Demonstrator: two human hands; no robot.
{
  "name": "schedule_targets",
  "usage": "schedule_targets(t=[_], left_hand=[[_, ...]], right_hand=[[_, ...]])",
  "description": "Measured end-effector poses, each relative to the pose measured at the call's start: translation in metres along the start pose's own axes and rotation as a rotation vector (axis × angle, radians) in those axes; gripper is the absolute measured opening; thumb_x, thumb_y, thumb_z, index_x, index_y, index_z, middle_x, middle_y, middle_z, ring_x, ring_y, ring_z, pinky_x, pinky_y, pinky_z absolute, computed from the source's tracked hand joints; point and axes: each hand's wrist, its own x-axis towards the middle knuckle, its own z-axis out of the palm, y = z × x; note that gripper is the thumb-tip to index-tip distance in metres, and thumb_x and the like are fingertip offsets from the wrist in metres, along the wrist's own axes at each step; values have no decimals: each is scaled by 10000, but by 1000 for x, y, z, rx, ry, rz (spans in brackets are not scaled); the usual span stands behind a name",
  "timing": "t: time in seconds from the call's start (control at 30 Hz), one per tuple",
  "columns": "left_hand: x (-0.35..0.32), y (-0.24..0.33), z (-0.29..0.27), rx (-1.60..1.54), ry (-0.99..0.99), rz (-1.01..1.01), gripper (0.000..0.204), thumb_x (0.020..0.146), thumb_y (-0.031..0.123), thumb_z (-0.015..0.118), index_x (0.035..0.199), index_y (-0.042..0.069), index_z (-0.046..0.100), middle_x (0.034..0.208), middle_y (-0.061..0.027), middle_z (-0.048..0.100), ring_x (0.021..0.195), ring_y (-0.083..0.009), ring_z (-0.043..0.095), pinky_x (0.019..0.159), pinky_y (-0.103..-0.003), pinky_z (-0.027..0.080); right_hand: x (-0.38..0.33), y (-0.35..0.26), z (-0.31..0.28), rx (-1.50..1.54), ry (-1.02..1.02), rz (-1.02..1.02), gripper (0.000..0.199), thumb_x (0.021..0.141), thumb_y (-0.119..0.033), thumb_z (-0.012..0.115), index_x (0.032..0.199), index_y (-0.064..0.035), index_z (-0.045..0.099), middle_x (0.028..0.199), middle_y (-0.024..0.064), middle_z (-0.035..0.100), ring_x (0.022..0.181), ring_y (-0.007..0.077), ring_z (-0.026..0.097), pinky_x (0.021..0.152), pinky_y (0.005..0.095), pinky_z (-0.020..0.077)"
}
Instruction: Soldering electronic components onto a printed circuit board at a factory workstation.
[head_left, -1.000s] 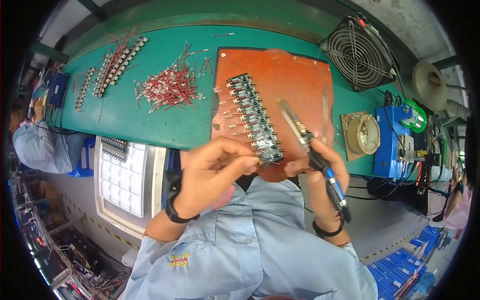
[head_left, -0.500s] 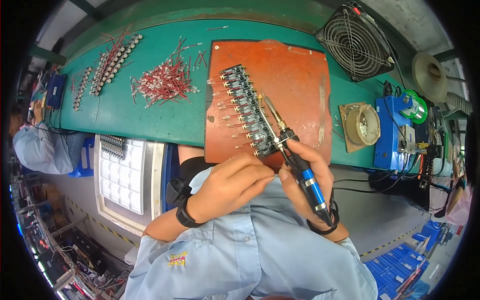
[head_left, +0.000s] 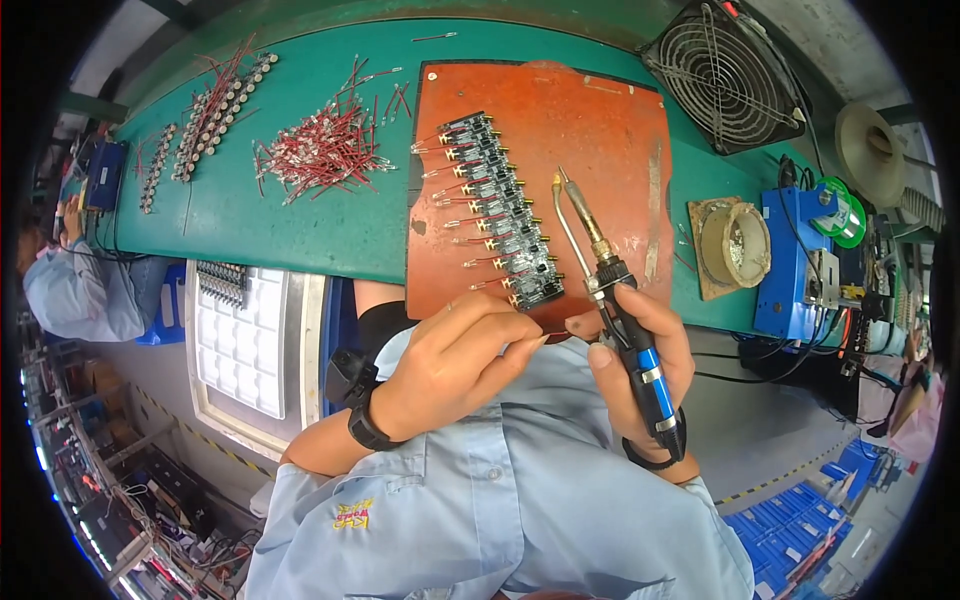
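My left hand (head_left: 445, 355) is closed in a pinch on a thin red wire (head_left: 556, 335), just in front of the orange mat's near edge. The wire's tip points toward my right hand (head_left: 655, 345), which is wrapped round a blue and black soldering iron (head_left: 652, 385). Its thin feed tube (head_left: 570, 225) runs beside the hot tip, and both stand apart from the boards. To their left, a slanted row of small black circuit boards (head_left: 500, 205) lies on the mat (head_left: 600, 130). Short red leads stick out from the row's left side.
A heap of red-wired parts (head_left: 320, 150) and strips of round metal pieces (head_left: 222, 115) lie on the green bench (head_left: 340, 235). On the right stand a fan (head_left: 720, 80), a round pot (head_left: 745, 245) and a blue solder feeder (head_left: 785, 270). A co-worker (head_left: 75, 285) sits at far left.
The soldering iron has moved right, away from the board row. My hands have parted slightly, and the red wire now shows between them. The whole view has shifted a little.
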Motion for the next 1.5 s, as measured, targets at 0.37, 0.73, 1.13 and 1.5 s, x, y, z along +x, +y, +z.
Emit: schedule_targets(t=[0.37,0.73,1.13,1.5], left_hand=[[2,3,-10,114,-59,-32,154,702,-10,732,826,27,648,825,-70,611,763,-223,591,666,-316,446],[19,-6,-7,363,-63,-97,117,701,37,697,758,84,606,967,-15,628,957,-233,543,861,-360,347],[20,-5,-6,365,-59,-118,121,691,32,697,751,77,601,965,-16,627,974,-231,537,870,-352,357],[21,-6,-5,383,-58,-109,133,685,29,698,757,78,598,971,-13,623,964,-231,532,870,-361,361]], right_hand=[[4,3,0,32,-12,5,455,829,45,633,1251,51,465,1035,191,652,952,252,667,849,352,529],[-6,-11,-59,-278,-75,-192,529,742,-185,797,1152,41,550,1030,188,632,910,272,639,783,384,515],[-4,-29,-58,-445,-227,-90,449,640,-172,825,992,42,646,911,168,656,847,305,637,748,388,515],[-3,-32,-54,-492,-257,-96,477,677,-260,789,1000,56,637,895,178,641,822,294,615,748,384,487]])
